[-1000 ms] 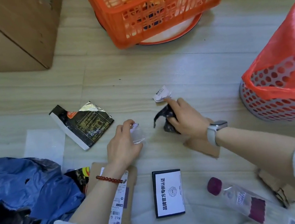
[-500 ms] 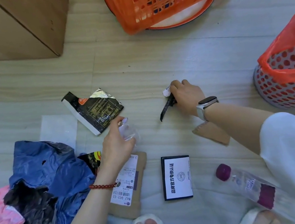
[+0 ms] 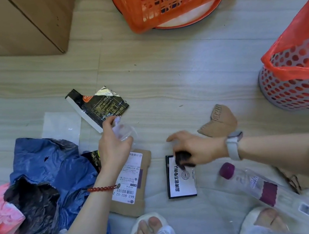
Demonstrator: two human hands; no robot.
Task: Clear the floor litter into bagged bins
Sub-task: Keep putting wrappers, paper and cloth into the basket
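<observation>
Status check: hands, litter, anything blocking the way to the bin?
Left hand holds clear plastic scrap. Right hand grips black scrap over black-and-white card. Red-bagged bin sits right, floor path open.

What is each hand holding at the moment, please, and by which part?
The left hand pinches a crumpled clear plastic scrap at its lower end. The right hand grips a bunched black scrap; which part cannot be told.

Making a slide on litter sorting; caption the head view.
Left hand holds clear plastic; right hand grips black scrap above card.
</observation>
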